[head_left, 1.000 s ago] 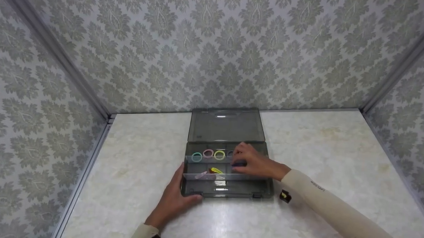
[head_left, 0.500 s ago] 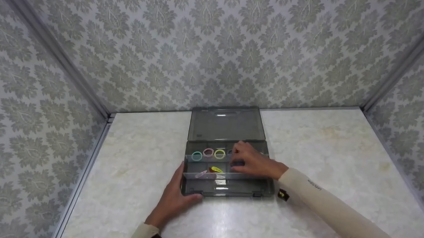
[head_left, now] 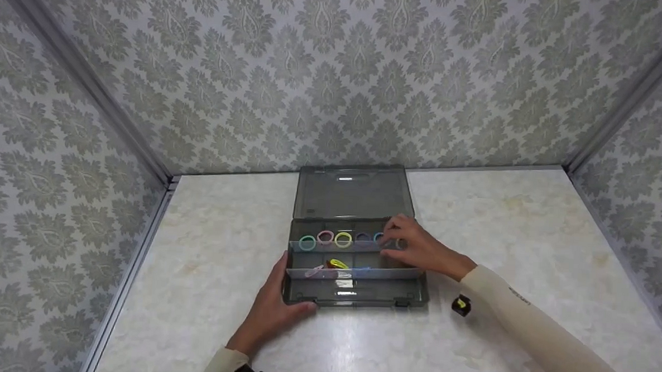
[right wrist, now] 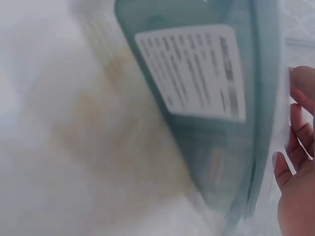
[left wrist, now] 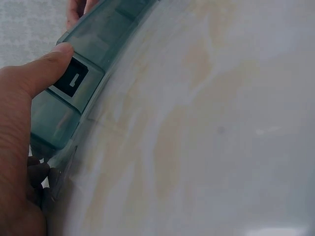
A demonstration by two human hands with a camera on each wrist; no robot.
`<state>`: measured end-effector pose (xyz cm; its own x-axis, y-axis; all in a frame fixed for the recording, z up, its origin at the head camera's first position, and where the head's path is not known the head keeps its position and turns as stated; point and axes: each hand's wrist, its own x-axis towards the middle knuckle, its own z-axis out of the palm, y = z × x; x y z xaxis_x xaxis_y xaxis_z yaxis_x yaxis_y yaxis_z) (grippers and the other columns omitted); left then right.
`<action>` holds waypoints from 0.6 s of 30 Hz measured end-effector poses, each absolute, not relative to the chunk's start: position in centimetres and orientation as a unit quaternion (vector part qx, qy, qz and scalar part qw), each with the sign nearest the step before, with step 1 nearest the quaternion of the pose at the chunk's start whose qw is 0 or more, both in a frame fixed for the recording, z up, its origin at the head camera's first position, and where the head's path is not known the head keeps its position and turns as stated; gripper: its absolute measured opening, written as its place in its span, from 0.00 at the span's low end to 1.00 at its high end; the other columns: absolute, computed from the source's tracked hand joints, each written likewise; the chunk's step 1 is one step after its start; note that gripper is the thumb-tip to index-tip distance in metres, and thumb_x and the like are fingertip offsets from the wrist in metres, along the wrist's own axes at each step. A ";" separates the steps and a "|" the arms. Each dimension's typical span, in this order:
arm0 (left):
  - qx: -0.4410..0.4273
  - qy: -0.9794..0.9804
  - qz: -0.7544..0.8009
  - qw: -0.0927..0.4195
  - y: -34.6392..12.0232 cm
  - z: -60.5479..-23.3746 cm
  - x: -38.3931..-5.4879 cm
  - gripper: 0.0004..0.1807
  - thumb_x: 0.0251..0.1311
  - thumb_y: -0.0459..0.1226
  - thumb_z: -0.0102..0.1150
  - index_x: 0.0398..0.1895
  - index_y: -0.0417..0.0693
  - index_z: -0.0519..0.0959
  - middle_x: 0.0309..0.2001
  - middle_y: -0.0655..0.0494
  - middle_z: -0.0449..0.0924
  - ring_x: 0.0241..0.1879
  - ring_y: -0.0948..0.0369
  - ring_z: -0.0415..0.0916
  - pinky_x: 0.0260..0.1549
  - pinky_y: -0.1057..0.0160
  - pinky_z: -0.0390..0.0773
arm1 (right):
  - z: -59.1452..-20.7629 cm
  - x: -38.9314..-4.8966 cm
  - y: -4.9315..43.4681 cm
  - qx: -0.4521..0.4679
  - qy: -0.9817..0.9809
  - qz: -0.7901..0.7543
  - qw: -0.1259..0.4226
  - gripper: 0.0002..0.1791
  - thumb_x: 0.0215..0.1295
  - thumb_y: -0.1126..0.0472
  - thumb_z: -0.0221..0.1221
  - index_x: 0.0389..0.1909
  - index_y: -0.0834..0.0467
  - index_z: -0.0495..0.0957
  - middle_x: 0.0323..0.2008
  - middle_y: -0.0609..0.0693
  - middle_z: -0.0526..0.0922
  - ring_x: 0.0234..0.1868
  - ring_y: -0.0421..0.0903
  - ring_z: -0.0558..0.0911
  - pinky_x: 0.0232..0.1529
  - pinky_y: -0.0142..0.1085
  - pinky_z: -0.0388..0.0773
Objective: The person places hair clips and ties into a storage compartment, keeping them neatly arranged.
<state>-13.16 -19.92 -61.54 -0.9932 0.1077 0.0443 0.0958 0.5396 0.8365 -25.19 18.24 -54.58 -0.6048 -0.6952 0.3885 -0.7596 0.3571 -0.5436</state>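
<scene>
A dark translucent organizer box (head_left: 354, 290) lies with its lid (head_left: 354, 195) folded back. My left hand (head_left: 274, 301) grips its front left corner; in the left wrist view the thumb (left wrist: 51, 64) presses by the front latch (left wrist: 73, 78). Over the right end of the box hovers my right hand (head_left: 420, 248), fingers loosely bent, with nothing visible between them. Along the back row sit a teal hair tie (head_left: 307, 242), a pink hair tie (head_left: 325, 238), a yellow hair tie (head_left: 343, 239) and others partly covered by the right hand. The middle row holds a pink hair clip (head_left: 315, 271), a yellow hair clip (head_left: 338, 263) and a blue clip (head_left: 362, 271).
The box stands on a pale marbled table (head_left: 508, 227), with patterned wall panels (head_left: 335, 80) behind and at both sides. A white printed label (right wrist: 197, 73) is on the box's side in the right wrist view. The front compartment (head_left: 315, 290) shows no items.
My right hand has moved right from the middle row, uncovering the blue clip and the dark and blue hair ties. The left hand has stayed at the corner.
</scene>
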 end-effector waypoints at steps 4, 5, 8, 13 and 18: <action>0.058 0.876 0.479 0.005 -19.9 -61.5 -13.2 0.79 0.44 0.68 0.86 0.93 0.62 0.44 0.90 0.58 0.50 0.87 0.50 0.50 0.84 0.41 0.55 | -54.7 -25.2 20.4 0.425 -0.817 0.384 0.064 0.05 0.69 0.68 0.75 0.43 0.61 0.92 0.46 0.52 0.82 0.46 0.50 0.76 0.47 0.48 0.78; 0.057 0.875 0.481 0.006 -20.0 -61.4 -13.2 0.79 0.44 0.68 0.86 0.93 0.63 0.44 0.90 0.58 0.50 0.87 0.51 0.50 0.83 0.41 0.55 | -54.7 -25.1 20.9 0.419 -0.818 0.389 0.067 0.05 0.69 0.68 0.75 0.44 0.61 0.92 0.47 0.52 0.82 0.47 0.50 0.77 0.48 0.48 0.78; 0.058 0.873 0.484 0.007 -20.0 -61.4 -13.1 0.79 0.44 0.67 0.86 0.93 0.63 0.44 0.90 0.58 0.50 0.87 0.51 0.50 0.83 0.40 0.55 | -54.9 -24.9 22.5 0.396 -0.825 0.399 0.064 0.06 0.68 0.67 0.75 0.44 0.60 0.92 0.48 0.52 0.83 0.50 0.50 0.78 0.50 0.47 0.77; 0.061 0.868 0.492 0.009 -20.0 -61.3 -13.1 0.78 0.45 0.65 0.87 0.93 0.63 0.44 0.90 0.57 0.50 0.87 0.50 0.50 0.83 0.39 0.56 | -55.4 -24.3 24.9 0.362 -0.835 0.410 0.054 0.07 0.66 0.66 0.77 0.44 0.59 0.92 0.49 0.50 0.84 0.53 0.49 0.78 0.56 0.44 0.77; 0.058 0.865 0.498 0.012 -20.0 -61.3 -13.0 0.78 0.45 0.65 0.87 0.93 0.66 0.44 0.89 0.61 0.51 0.87 0.53 0.50 0.83 0.40 0.56 | -56.0 -23.5 27.1 0.343 -0.839 0.417 0.062 0.08 0.67 0.67 0.77 0.45 0.55 0.92 0.50 0.50 0.85 0.55 0.49 0.79 0.59 0.38 0.75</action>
<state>-13.03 -19.98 -61.28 -0.9930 0.1124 0.0369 0.0884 0.4968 0.8633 -23.51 27.09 -56.02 -0.7572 -0.5241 0.3899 -0.6272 0.4165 -0.6582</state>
